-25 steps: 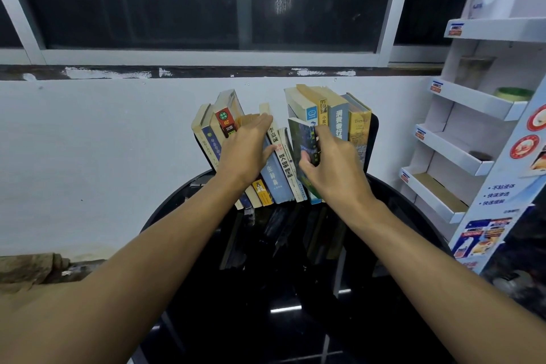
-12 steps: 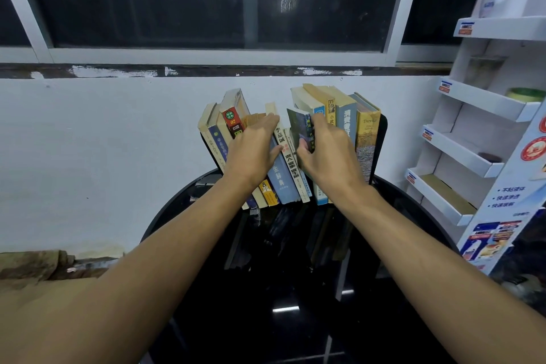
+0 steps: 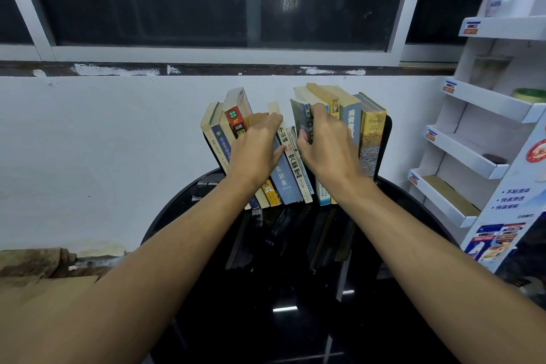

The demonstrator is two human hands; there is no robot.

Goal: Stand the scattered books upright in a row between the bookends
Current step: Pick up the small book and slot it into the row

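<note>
- Your books (image 3: 291, 162) already stand in a row at the far edge of the black worktop (image 3: 266, 289), against the wall; the left group leans left, the right group stands straight against the right bookend (image 3: 384, 148).
- Your right hand (image 3: 326, 148) has its grip around a dark book (image 3: 300, 118), sliding it into the gap; your left hand (image 3: 255, 148) lies flat, grasping nothing, propping the leaners.
- Left, probably: seat that book and straighten the lean.
- The left bookend is hidden; no loose books are visible.

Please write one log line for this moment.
left hand: braces leaning books | right hand: grips dark book | right bookend: upright
</note>
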